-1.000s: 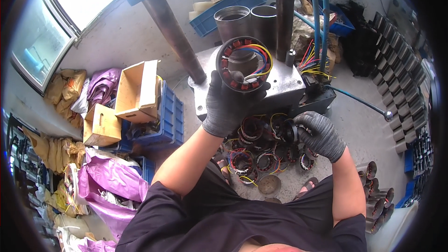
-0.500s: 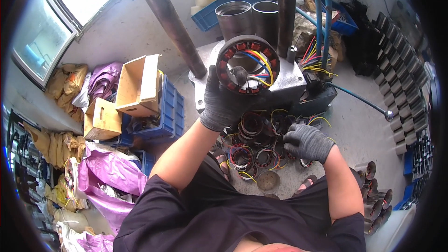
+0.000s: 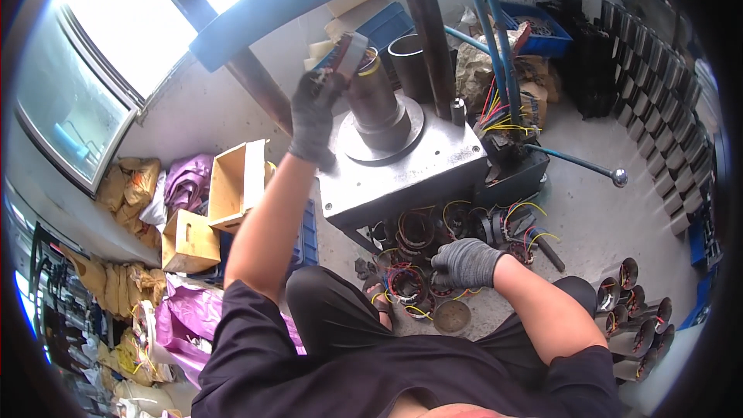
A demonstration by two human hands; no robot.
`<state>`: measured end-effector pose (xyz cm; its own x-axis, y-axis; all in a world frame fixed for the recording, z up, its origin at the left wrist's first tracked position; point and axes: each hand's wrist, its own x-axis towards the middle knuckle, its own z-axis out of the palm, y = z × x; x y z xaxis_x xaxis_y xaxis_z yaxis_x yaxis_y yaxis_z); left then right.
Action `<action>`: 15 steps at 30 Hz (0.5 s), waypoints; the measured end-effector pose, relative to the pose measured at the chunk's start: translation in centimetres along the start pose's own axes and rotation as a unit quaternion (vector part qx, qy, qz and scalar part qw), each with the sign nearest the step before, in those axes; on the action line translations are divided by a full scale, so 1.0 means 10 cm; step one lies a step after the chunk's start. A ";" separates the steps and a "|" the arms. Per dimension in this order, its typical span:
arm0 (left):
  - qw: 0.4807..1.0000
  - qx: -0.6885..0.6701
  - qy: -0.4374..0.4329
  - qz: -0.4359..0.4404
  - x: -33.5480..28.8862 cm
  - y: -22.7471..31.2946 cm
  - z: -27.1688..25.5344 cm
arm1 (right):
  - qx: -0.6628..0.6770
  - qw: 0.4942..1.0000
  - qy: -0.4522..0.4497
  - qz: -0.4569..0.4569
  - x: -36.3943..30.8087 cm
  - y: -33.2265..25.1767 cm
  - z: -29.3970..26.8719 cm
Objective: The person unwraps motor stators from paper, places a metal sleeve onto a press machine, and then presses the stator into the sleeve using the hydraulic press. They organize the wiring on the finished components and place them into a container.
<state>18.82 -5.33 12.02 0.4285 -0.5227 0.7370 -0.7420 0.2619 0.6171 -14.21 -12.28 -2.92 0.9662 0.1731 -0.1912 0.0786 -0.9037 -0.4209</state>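
Note:
My left hand [image 3: 313,112], in a dark grey glove, is raised and closed on a motor stator [image 3: 350,53], a metal ring with wound coils. The ring is tilted edge-on and slightly blurred. It is beside the top of an upright metal cylinder [image 3: 375,112] on the press's steel base; whether they touch I cannot tell. My right hand [image 3: 470,262], gloved too, hovers with curled fingers above the floor, and nothing shows in it. Several stators [image 3: 406,282] with red, blue and yellow leads lie near and below it.
The press has a blue crossbeam [image 3: 309,0] and dark columns [image 3: 427,42]. A lever with a ball end [image 3: 619,177] juts out at right. Metal sleeves [image 3: 658,108] are stacked along the right side. Wooden boxes [image 3: 190,241] and purple sacks [image 3: 186,317] stand at left.
My left hand has carried the stator up and away to the left, turning it from face-on to edge-on. My right hand has shifted left and slightly nearer. The view has shifted too.

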 end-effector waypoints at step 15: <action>0.963 0.255 -0.053 -0.065 0.96 -0.71 0.11 | 0.028 0.999 0.025 -0.011 -0.10 0.04 -0.10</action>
<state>27.60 -13.16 14.46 0.5007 -0.6109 0.6133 -0.8536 -0.2309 0.4670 -14.86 -13.17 -1.98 0.9753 0.1729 -0.1378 0.0884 -0.8764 -0.4734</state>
